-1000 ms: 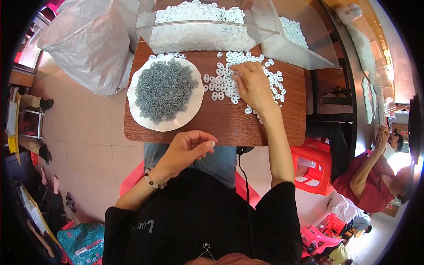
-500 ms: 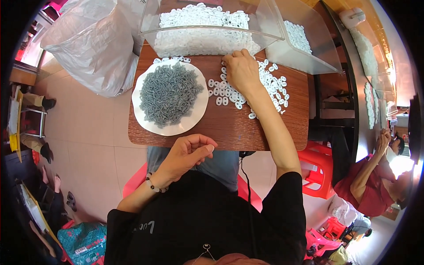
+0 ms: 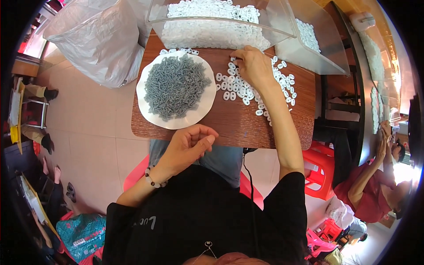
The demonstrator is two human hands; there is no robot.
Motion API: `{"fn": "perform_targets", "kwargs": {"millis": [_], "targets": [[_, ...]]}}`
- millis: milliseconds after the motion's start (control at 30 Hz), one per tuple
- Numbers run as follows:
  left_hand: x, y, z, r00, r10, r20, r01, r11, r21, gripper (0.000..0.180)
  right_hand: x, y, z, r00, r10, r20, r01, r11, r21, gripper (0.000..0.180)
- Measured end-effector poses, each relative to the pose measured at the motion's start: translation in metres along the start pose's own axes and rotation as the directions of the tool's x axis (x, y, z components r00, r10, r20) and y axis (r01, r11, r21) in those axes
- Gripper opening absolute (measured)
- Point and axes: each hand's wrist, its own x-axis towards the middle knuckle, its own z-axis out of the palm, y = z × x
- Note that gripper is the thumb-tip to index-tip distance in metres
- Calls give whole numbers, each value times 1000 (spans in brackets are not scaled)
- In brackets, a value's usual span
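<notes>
My right hand [image 3: 256, 66] reaches over loose white oval pieces with two holes [image 3: 240, 86] on the small brown wooden table [image 3: 225, 126]. Its thumb and index finger come together at one white piece [image 3: 232, 58], partly covered by the fingertips. Near the table's front edge my left hand [image 3: 187, 148] is held palm up with curled fingers, thumb tip close to the index finger; anything inside is hidden. To its upper left stands a white wavy-edged plate [image 3: 143, 106] heaped with small grey-green spring-like pieces [image 3: 174, 86].
Behind the table's top are a clear bin [image 3: 221, 20] full of white pieces and a second clear bin [image 3: 327, 62] at right. A large whitish sack [image 3: 97, 48] stands at left. A red stool [image 3: 320, 170] and a person in a dark red top [image 3: 366, 194] are at right.
My right hand has shifted slightly among the white pieces, its fingers now at the heap's upper left. My left hand stays nearly still. The whole view has shifted a little.
</notes>
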Motion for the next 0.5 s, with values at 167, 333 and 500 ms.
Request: {"fn": "perform_targets", "kwargs": {"millis": [167,333,500], "targets": [[2,5,-8,997,79,-11,-78,992,104,21,4,2,-2,1000,8,17,-8,1000,11,10],[5,-1,-5,999,31,-17,-32,999,-36,22,2,2,2,1000,-8,7,8,1000,12,10],[7,-8,2,1000,-10,5,10,999,-37,23,-3,4,10,998,1,-61,1,1000,30,10]]}}
